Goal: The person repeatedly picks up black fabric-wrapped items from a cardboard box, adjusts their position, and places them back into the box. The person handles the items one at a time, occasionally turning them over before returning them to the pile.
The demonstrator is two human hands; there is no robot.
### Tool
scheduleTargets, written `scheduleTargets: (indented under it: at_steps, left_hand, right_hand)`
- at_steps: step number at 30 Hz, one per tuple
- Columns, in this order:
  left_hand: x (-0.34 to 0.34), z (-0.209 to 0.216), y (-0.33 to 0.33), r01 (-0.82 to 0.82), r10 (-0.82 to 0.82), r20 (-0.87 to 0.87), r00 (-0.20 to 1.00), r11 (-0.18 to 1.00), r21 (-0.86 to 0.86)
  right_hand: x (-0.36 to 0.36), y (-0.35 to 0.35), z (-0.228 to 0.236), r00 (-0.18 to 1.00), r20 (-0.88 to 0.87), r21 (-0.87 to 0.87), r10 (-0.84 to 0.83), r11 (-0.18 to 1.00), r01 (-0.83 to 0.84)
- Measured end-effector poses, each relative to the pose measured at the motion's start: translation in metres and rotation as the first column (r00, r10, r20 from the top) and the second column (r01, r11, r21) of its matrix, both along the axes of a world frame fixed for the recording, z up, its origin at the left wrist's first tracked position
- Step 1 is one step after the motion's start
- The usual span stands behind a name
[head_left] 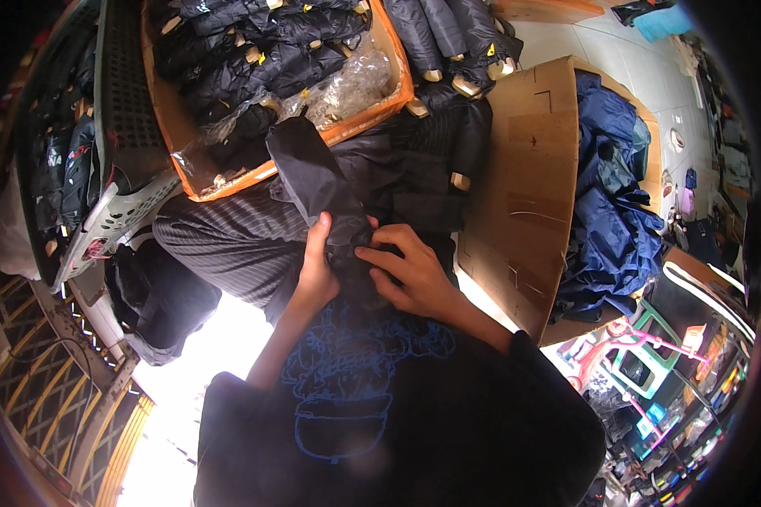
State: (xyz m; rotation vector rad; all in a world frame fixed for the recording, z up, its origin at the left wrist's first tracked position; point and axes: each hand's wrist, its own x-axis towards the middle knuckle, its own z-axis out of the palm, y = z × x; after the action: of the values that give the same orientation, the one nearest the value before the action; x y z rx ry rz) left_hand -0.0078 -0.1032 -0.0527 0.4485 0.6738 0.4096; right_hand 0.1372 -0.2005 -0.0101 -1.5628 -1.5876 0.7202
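Note:
Against my lap I hold a long black cloth bundle (311,173), shaped like a folded umbrella; its far end leans over the rim of an orange-edged box. My left hand (317,266) is closed round its near end, thumb lying along the cloth. From the other side my right hand (406,266) bends its fingers onto that same near end, with the fingertips pinching the cloth. What lies between the fingertips is hard to make out against the dark shirt. Beneath the bundle are striped dark trousers (237,237) and more black cloth (397,173).
The orange-edged box (275,173) ahead holds several rolled black umbrellas (271,42) and clear plastic. More rolled umbrellas (448,42) lie beside it. A cardboard box (516,186) with blue cloth (613,194) stands right. At left are a grey plastic basket (131,198) and a folding metal gate (59,406).

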Motion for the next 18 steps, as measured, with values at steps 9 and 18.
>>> scheduleTargets:
  at_steps: [9, 18]
  left_hand:
    - [-0.006, 0.013, -0.012, 0.025, -0.023, -0.131, 0.991, 1.0, 0.013]
    - [0.002, 0.029, -0.021, 0.152, -0.143, -0.133, 0.981, 0.987, 0.058]
  right_hand:
    - [-0.018, -0.005, 0.019, 0.987, 0.156, -0.156, -0.049, 0.985, 0.074]
    - [0.005, -0.004, 0.006, 0.665, -0.543, -0.285, -0.512, 0.858, 0.428]
